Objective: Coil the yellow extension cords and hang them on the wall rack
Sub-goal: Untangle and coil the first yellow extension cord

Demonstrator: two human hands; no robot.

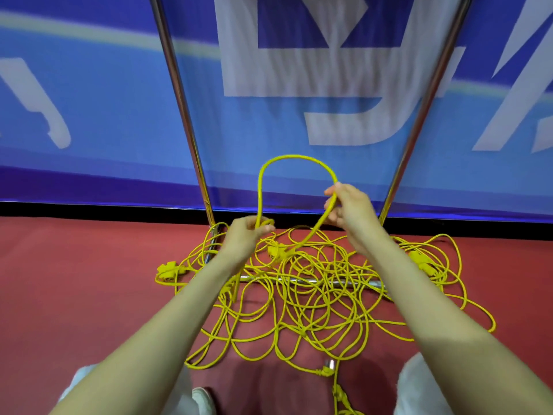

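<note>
The thin yellow extension cords lie in one loose, tangled heap on the red floor, near its far edge, across the low bar of the shiny metal tube rack. One strand rises from the heap as an upright loop. Your left hand pinches one side of it and your right hand grips the other. A yellow socket block lies at the left side of the heap.
</note>
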